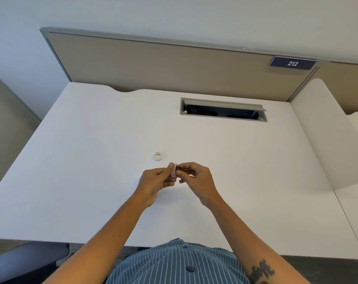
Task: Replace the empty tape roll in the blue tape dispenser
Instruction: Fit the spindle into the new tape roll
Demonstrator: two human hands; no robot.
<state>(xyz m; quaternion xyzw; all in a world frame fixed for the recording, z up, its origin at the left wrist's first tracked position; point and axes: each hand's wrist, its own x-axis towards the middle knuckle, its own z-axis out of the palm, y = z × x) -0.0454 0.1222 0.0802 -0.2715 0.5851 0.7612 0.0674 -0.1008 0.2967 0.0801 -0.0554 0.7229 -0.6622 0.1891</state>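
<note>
**Roll and hub held edge-on between both hands, above bench**

While both hands met over the middle of the bench (pixel 92 140), pinched a white tape roll (pixel 174 170) in the left hand (pixel 156 181), thumb and forefinger closed on its rim. Stood on edge, flat faces turned left and right, bore axis running across toward the other hand. Pinched a small dark piece, probably the hub (pixel 178 167), in the right hand (pixel 196 178), fingertips closed on it, touching the roll's right face. Too small to tell whether already seated in the bore.

Showed only a sliver of blue (pixel 139 179) at the left hand's outer edge, likely the blue tape dispenser, mostly hidden under the palm; exact pose not readable.

Lay flat on the bench just beyond the hands: a thin white ring (pixel 158 156), likely the empty core, apart from both hands, slightly nearer the left.

Judged step: joining hub and new roll. Hinged on axis alignment, hub pushed leftward along the bore line. Dispenser close under left hand for the following drop-in.
</note>
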